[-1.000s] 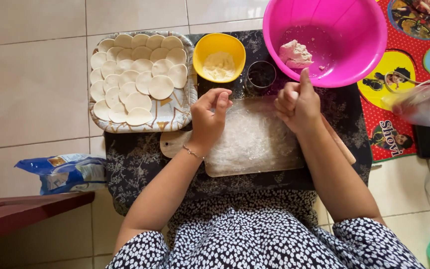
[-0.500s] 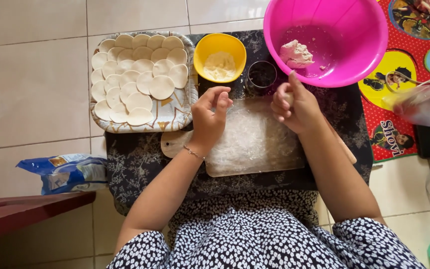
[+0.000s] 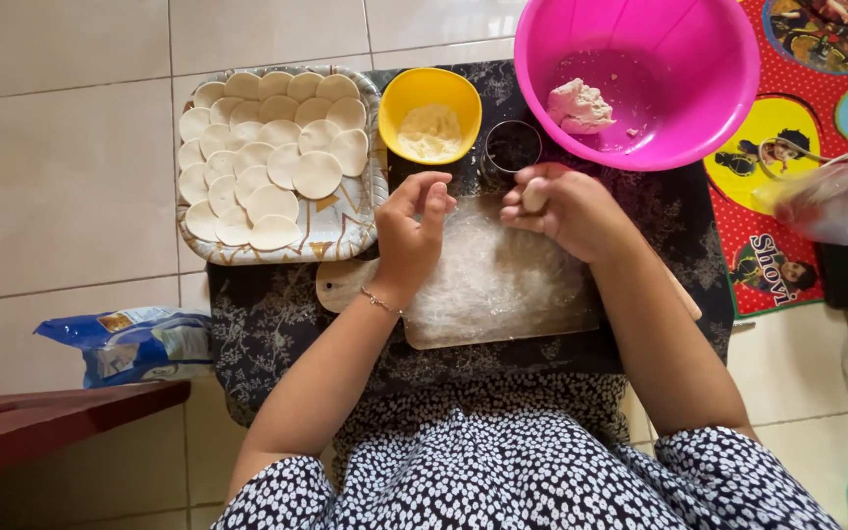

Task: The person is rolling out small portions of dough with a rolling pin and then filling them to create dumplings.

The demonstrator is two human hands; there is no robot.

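Far left of the hands there's a blue bag (image 3: 125,342) on the tiles, then a tray (image 3: 350,232) packed with flat dough rounds (image 3: 272,157). The left hand (image 3: 412,228) is empty now, fingers loosely spread, hovering over the floured board (image 3: 498,294) just below the yellow bowl (image 3: 430,118). A second ago both hands sat side by side on the board; since then the right hand (image 3: 561,208) has lifted and curled around a small dough ball (image 3: 535,194), right beside the dark cup (image 3: 512,147). So it looks like a fresh piece is being shaped. Up right of that grip, the pink bowl (image 3: 699,128) holds the leftover dough lump (image 3: 579,106).
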